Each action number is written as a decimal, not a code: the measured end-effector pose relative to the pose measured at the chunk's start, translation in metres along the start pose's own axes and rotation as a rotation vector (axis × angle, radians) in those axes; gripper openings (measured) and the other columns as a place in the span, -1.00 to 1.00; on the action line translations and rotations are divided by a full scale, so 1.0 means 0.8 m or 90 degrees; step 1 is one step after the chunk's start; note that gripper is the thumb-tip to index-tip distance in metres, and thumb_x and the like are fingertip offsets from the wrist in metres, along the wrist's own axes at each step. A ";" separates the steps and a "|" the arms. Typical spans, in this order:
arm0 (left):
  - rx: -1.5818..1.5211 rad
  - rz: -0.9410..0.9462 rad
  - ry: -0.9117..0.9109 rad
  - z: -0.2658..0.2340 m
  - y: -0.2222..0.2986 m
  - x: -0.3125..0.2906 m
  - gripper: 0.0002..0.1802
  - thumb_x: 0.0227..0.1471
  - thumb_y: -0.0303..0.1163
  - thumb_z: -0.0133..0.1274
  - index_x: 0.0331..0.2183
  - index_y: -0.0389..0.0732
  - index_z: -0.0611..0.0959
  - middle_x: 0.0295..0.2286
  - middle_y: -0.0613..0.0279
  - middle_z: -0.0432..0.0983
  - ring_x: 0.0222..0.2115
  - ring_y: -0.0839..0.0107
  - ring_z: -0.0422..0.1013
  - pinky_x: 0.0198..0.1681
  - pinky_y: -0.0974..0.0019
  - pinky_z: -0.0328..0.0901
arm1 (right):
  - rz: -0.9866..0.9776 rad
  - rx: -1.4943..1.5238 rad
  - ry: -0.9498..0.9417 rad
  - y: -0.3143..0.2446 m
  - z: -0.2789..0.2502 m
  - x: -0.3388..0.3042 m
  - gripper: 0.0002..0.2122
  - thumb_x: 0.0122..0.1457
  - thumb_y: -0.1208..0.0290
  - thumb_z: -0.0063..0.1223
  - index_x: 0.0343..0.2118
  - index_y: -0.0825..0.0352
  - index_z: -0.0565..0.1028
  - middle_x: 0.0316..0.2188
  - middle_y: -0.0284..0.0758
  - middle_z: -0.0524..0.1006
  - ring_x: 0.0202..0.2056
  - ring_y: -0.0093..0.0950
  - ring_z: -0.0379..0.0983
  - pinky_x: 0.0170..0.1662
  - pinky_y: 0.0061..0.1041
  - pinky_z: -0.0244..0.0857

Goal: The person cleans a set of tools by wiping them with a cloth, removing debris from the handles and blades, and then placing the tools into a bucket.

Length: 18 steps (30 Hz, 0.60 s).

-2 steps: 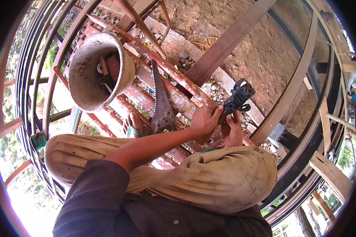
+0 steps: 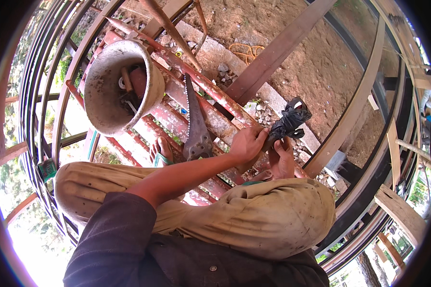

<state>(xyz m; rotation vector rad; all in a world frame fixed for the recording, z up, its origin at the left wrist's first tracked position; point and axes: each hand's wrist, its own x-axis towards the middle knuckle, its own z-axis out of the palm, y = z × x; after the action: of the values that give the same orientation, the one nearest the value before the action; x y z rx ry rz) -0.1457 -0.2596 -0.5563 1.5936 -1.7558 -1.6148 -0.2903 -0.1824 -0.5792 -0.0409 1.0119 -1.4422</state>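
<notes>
My left hand (image 2: 246,144) is closed around a brown, wood-like piece (image 2: 244,167) whose upper end is wrapped in crumpled black plastic (image 2: 289,120). Thumb and fingers of my right hand (image 2: 281,160) close on the same piece just below the plastic, partly behind it. Both hands are above my bent right leg. A toothed saw blade (image 2: 196,125) lies to the left of my hands on red, worn metal slats (image 2: 165,130); holes show at its wide end, and I see no handle on it. The hands hide much of the held piece.
A grey, mortar-stained bucket (image 2: 154,91) with tools inside stands on the slats at the left. My sandalled foot (image 2: 163,150) rests near the blade. A brown plank (image 2: 277,52) slants beyond my hands, over gravel and dirt. Metal bars (image 2: 43,86) curve along the left.
The black plastic end has shifted slightly to the right. Both hands keep their hold, and the saw blade and bucket stay in place.
</notes>
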 end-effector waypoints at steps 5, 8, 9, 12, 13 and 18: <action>-0.063 -0.002 0.064 0.007 -0.017 0.004 -0.44 0.28 0.03 -0.16 -0.38 -0.29 0.64 -0.56 -0.18 0.50 -0.45 -0.18 0.47 -0.34 -0.07 0.30 | -0.001 -0.030 -0.020 -0.012 0.027 0.001 -0.57 0.22 0.65 0.12 0.15 0.33 0.32 -0.04 -0.30 0.51 -0.02 -0.44 0.45 0.13 -0.37 0.30; -0.041 0.008 0.066 0.007 -0.017 0.004 -0.43 0.27 0.05 -0.15 -0.38 -0.28 0.63 -0.56 -0.17 0.51 -0.46 -0.17 0.47 -0.36 -0.07 0.30 | -0.010 -0.022 -0.014 -0.013 0.022 0.006 -0.55 0.22 0.63 0.13 0.16 0.33 0.32 -0.04 -0.30 0.51 -0.02 -0.43 0.45 0.13 -0.36 0.30; -0.027 0.017 0.056 0.008 -0.011 0.004 -0.44 0.27 0.05 -0.14 -0.37 -0.27 0.63 -0.56 -0.16 0.51 -0.46 -0.16 0.48 -0.36 -0.07 0.30 | -0.011 -0.015 -0.011 -0.013 0.017 0.007 -0.55 0.22 0.62 0.13 0.17 0.33 0.31 -0.04 -0.30 0.51 -0.02 -0.43 0.45 0.13 -0.36 0.30; 0.003 0.036 0.043 0.004 0.002 0.005 -0.47 0.26 0.05 -0.10 -0.37 -0.25 0.64 -0.57 -0.15 0.51 -0.46 -0.14 0.49 -0.38 -0.07 0.31 | -0.018 -0.027 -0.013 -0.016 0.020 0.009 -0.54 0.23 0.60 0.14 0.17 0.33 0.31 -0.04 -0.30 0.50 -0.02 -0.45 0.44 0.13 -0.40 0.29; 0.004 0.038 0.049 0.002 0.001 0.005 -0.48 0.25 0.05 -0.09 -0.37 -0.24 0.64 -0.58 -0.14 0.51 -0.47 -0.14 0.49 -0.38 -0.07 0.31 | -0.028 -0.052 0.005 -0.017 0.025 0.007 -0.54 0.23 0.60 0.15 0.17 0.34 0.31 -0.06 -0.30 0.51 -0.04 -0.47 0.45 0.11 -0.43 0.31; 0.095 0.061 0.110 -0.010 -0.027 0.004 -0.53 0.21 0.04 0.00 -0.38 -0.20 0.64 -0.64 -0.05 0.50 -0.54 -0.15 0.48 -0.45 -0.09 0.31 | -0.007 -0.254 0.089 0.002 0.044 0.010 -0.53 0.18 0.60 0.22 0.14 0.37 0.33 -0.18 -0.36 0.55 -0.20 -0.56 0.49 -0.14 -0.62 0.37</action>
<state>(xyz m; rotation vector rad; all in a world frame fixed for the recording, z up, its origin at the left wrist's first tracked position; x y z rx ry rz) -0.1291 -0.2614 -0.5727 1.6315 -1.8658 -1.2897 -0.2701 -0.2078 -0.5635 -0.2380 1.4058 -1.2466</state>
